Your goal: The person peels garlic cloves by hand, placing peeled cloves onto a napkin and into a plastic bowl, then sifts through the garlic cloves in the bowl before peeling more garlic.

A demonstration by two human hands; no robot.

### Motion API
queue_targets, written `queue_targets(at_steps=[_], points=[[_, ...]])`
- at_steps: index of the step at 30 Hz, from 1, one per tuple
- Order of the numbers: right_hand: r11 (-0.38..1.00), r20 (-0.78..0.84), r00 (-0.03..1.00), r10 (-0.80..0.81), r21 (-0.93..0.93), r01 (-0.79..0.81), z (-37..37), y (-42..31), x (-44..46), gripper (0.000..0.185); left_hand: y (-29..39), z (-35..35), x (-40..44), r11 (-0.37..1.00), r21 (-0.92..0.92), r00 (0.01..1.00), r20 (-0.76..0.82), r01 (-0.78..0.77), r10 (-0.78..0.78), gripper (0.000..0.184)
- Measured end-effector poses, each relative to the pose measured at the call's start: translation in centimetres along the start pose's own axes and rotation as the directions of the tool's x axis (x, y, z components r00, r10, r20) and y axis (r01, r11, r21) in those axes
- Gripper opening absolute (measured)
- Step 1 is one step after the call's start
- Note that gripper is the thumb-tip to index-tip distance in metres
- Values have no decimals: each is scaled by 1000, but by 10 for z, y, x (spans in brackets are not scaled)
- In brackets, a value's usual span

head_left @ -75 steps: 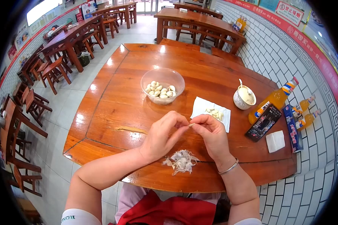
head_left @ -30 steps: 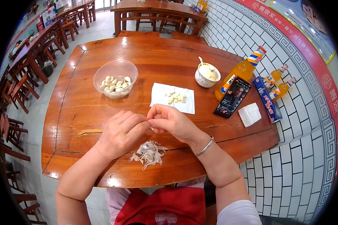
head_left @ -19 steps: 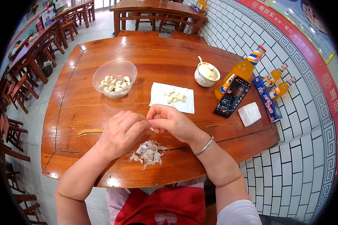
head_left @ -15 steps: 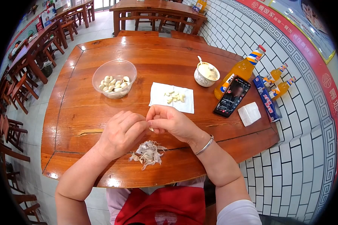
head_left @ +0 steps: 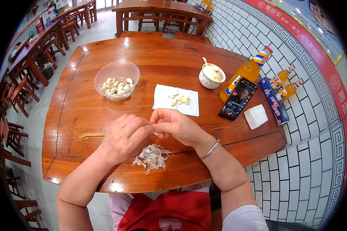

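Observation:
My left hand (head_left: 128, 134) and my right hand (head_left: 173, 125) meet over the front of the table, both closed with fingertips together. Between them a bit of a pale garlic clove (head_left: 155, 133) shows; the fingers hide most of it. Just below lies a pile of papery garlic skins (head_left: 152, 158). Beyond my hands several peeled garlic cloves (head_left: 179, 99) rest on a white napkin (head_left: 160, 106). To the left stands a clear plastic bowl (head_left: 117, 69) holding several unpeeled garlic cloves (head_left: 117, 86).
On the right of the wooden table (head_left: 85, 115) are a patterned lidded jar (head_left: 212, 80) with a spoon, an orange drink bottle (head_left: 246, 71), a phone (head_left: 238, 99) leaning on it, and a stack of napkins (head_left: 256, 116). A blue box (head_left: 274, 102) stands by the tiled wall.

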State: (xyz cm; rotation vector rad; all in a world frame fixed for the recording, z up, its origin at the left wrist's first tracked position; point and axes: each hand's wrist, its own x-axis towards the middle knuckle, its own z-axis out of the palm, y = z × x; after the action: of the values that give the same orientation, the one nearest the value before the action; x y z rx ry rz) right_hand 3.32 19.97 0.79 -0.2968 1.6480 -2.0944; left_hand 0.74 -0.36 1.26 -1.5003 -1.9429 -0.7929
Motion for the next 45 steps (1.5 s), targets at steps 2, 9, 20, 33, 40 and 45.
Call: queue_targets(at_steps=[2,9,20,33,40,45], points=[[1000,-11,1000,10,8,-10,2,-2,0,9,0,0,0,1000,3,1000,2,1,-1,27],[994,-5,998,65,85,-64,4,1,1,8,0,-2,-2,999,42,999,-33,15,-14,28],[969,21,999,45,240,-49,4,-1,0,12,-3,1,-5,999,49,986,-164,11,-3,26],[976,-37,996,-79,201,84,3,2,1,13,1,2,-3,964,-190,955,-194,188,-224,22],[965,-199,945,-260,-96,245,9,1,3,12,5,9,-5,832,-383,877,-103,400,-469,20],[928,-195,910,-366,-157,339,9,9,7,8,3,11,-7,735,-436,802,-49,520,-596,14]])
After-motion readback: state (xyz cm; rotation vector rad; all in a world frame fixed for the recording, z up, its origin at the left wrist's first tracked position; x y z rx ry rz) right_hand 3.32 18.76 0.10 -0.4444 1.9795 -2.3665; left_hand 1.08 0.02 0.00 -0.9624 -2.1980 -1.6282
